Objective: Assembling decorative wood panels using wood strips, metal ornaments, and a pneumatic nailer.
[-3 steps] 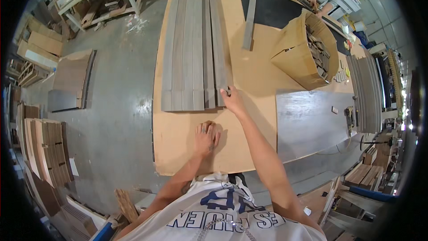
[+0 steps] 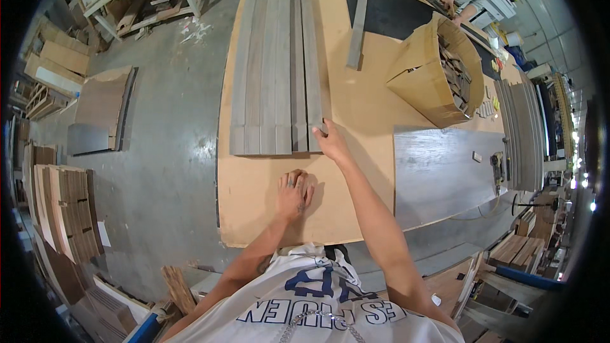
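Long grey wooden strips (image 2: 260, 70) lie side by side on the tan table (image 2: 254, 216), running away from me. Toward their right side a narrow gap separates the outer strips from the rest. My right hand (image 2: 331, 142) holds the near end of the rightmost wooden strip (image 2: 311, 70), thumb on its top and fingers at its right edge. Closer to me, my left hand (image 2: 294, 194) rests on the bare tabletop with fingers loosely bent and thumb apart, just short of the strips' near ends. No object shows in it.
A cardboard box (image 2: 416, 76) of small wood pieces stands right of the strips. Beyond it a co-worker's hands (image 2: 448, 3) are busy. One loose strip (image 2: 358, 25) lies near a black panel (image 2: 387, 9). A grey panel (image 2: 438, 171) and a power tool (image 2: 497, 168) are at right.
The whole view has shifted very slightly. Both hands keep their places against the strips and table.
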The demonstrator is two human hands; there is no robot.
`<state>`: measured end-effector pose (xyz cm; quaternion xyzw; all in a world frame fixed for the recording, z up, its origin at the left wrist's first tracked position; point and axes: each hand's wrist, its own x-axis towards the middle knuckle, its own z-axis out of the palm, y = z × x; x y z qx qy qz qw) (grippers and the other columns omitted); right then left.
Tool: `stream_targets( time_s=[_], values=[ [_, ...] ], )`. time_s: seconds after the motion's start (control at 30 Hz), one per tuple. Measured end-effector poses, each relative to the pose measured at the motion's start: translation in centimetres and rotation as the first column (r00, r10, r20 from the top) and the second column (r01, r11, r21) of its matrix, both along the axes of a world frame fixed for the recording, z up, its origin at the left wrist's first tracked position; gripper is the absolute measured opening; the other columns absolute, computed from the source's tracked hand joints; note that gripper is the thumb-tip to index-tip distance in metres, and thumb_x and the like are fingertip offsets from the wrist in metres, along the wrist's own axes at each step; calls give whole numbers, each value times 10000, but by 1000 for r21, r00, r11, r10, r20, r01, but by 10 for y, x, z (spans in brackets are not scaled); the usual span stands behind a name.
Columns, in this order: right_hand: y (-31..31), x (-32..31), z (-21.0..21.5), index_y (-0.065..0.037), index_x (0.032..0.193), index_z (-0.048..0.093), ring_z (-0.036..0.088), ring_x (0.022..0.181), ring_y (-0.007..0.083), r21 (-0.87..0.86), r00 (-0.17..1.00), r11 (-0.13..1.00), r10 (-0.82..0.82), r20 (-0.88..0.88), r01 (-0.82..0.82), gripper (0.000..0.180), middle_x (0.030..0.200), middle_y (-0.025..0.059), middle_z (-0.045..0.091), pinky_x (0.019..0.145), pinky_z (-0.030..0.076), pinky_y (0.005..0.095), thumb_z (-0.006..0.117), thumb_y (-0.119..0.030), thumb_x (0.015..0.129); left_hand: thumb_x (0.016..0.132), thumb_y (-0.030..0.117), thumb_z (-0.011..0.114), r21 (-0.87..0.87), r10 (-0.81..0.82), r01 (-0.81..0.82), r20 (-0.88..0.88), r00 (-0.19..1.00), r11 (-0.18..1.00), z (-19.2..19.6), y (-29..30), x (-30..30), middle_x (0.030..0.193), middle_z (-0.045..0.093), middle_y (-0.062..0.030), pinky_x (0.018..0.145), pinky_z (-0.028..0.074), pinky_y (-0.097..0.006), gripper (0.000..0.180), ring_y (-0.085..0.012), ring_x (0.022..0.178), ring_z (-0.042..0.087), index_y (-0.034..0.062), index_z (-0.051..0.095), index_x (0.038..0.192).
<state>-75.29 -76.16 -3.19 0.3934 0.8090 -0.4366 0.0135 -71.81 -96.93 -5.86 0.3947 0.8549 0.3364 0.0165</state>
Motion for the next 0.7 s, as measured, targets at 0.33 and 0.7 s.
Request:
stream_targets(
  time_s=[0.33, 0.7],
  values=[
    [-14, -6, 19, -32, 1299, 589, 563, 1222, 440, -54, 983, 993, 115, 141, -109, 465, 1286, 280, 609, 1030, 448, 495, 505, -378, 1000, 918, 222, 652, 16, 27, -28, 34, 999, 999, -2, -12, 5, 1193, 575, -149, 916, 426, -463, 337, -356, 1064, 536, 30, 594, 1189],
    [-18, 52, 70, 55, 1120, 650, 718, 847, 262, -89, 840, 989, -150, -521, 121, 242, 916, 142, 734, 763, 546, 337, 598, -135, 980, 946, 245, 612, -18, -9, 9, -17, 1000, 1000, -9, -4, 4, 1192, 579, -145, 943, 429, -470, 322, -358, 1080, 535, 47, 600, 1200]
  ],
)
